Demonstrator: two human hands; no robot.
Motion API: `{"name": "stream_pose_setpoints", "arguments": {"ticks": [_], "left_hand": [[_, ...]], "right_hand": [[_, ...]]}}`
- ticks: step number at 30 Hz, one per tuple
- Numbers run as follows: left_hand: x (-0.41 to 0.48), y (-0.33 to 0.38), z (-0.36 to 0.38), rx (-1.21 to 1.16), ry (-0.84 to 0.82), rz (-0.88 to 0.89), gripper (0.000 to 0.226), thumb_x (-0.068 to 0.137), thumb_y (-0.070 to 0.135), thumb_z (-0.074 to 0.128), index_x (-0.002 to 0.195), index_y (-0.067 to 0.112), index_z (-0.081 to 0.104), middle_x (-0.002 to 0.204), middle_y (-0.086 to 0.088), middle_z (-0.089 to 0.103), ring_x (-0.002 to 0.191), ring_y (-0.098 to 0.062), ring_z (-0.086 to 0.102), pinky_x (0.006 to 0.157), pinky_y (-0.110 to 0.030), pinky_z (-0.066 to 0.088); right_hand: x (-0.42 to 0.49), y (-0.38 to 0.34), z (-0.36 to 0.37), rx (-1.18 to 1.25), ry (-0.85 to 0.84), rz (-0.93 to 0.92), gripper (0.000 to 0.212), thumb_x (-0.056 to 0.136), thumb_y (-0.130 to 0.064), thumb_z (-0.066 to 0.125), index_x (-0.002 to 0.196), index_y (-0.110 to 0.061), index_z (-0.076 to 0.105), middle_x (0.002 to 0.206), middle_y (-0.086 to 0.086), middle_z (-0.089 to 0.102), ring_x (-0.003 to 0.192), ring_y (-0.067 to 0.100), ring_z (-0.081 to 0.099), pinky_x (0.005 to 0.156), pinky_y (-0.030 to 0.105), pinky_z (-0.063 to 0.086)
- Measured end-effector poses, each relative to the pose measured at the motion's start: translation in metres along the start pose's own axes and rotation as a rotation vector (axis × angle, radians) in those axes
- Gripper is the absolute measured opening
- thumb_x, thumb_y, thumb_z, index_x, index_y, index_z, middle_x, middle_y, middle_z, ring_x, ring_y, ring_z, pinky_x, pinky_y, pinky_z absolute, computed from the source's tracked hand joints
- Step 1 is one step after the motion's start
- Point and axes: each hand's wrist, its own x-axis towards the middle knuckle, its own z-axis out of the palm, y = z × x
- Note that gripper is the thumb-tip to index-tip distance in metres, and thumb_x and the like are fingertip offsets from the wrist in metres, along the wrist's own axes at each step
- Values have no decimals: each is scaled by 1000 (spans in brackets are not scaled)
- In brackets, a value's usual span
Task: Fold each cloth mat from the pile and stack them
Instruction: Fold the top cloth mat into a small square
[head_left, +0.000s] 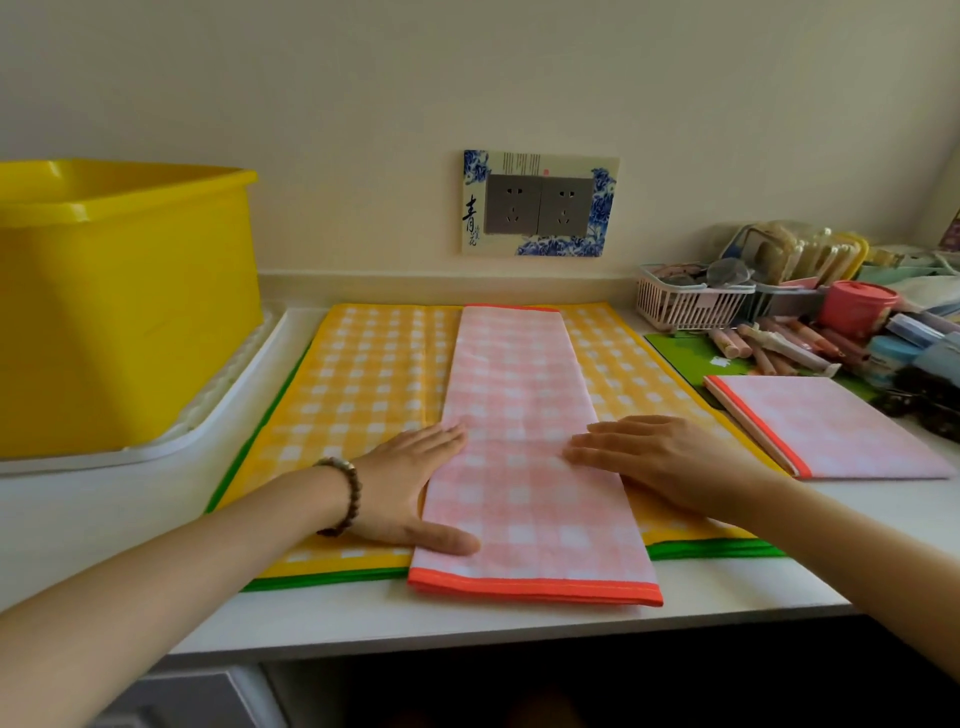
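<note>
At the middle of the worktop (104, 519) lay a pink mat (524, 441), checked in white and folded into a long strip. It ran from the front edge back toward the wall (363, 104), its orange hem nearest the viewer. It rested on a yellow mat (363, 384), spread flat and much wider. Beneath that, a green mat (322, 581) showed only as a thin border along the front and left sides.

The left hand (410, 483) lay flat at the strip's left edge, fingers straight and pressed together, the thumb resting on top of the pink cloth (whether the fingers slipped under the edge could not be told). The right hand (660, 457) lay flat as well, fingers straight and slightly spread, their tips on the strip's right edge and the palm on the yellow mat. A bead bracelet (345, 493) circled the left wrist.

To the right, apart from the strip and just beside the yellow mat, a folded mat (831, 431) of the same pink check sat on the worktop, its orange hem turned toward the yellow mat. On the far left stood a yellow tub (119, 301) in a white tray (228, 395). Behind the mats, a double socket (540, 205) with a blue flowered surround was on the wall. At the far right, a pink basket (685, 301), a pink jar (860, 306) and a scatter of tubes (769, 348) crowded the worktop.
</note>
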Motion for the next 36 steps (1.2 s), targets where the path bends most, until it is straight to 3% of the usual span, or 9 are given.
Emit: {"name": "stream_pose_setpoints", "arguments": {"ticks": [4,11,16,18,21,24,27,31,36], "left_hand": [[-11,-1,0,-6,24,-3,133,38,97,25,149,30,-5,155,17,-12,142,-4,-11,109,-24,-8],[-14,-7,3,69,-78,19,143,29,102,22,145,30,-22,151,15,-28,140,-6,-24,115,-35,-14],[-12,-13,3,35,-36,50,141,31,102,22,148,31,-14,153,18,-20,140,-2,-18,115,-32,-11],[-11,-17,5,-169,101,79,129,40,101,19,149,33,11,155,19,6,138,7,1,114,-21,0],[-5,-28,9,-652,297,96,88,69,89,17,132,34,46,138,21,41,123,22,28,102,0,17],[3,-36,5,-885,326,25,35,92,42,35,118,32,56,131,12,53,125,1,44,107,-14,29],[11,-36,1,-936,370,-10,26,87,26,50,112,28,60,120,9,62,117,-4,53,102,-23,39],[23,-31,0,-841,484,-79,24,83,29,69,106,28,62,103,15,66,100,6,58,86,-14,43],[42,-20,-3,-859,620,-219,32,78,30,74,105,22,59,85,6,65,74,-5,59,64,-11,44]], "right_hand": [[6,-5,0,48,-16,14,45,81,-23,48,124,-25,61,118,-7,67,98,12,68,76,25,55],[5,-9,0,144,43,87,48,77,-15,58,124,-26,62,120,-7,66,101,12,67,73,28,57],[3,-9,2,247,36,175,48,82,-22,67,126,-38,57,124,-16,62,108,6,63,81,24,54],[4,-8,-3,290,30,228,46,86,-20,65,126,-41,57,125,-19,60,111,4,60,88,23,50],[4,-6,-1,434,-25,420,41,88,-8,61,121,-32,63,121,-16,61,110,4,56,94,25,45],[13,-7,8,690,154,671,11,89,-22,61,95,-18,69,90,-16,67,86,3,62,73,28,46],[24,-4,14,850,255,780,28,94,-14,54,68,-22,61,52,-17,60,51,-5,53,53,14,38],[33,-2,11,948,290,903,21,94,-21,54,80,-11,66,64,0,62,44,0,49,43,11,36],[44,4,21,978,316,1087,8,89,-21,63,91,-14,65,56,-5,63,48,14,51,41,16,39]]}}
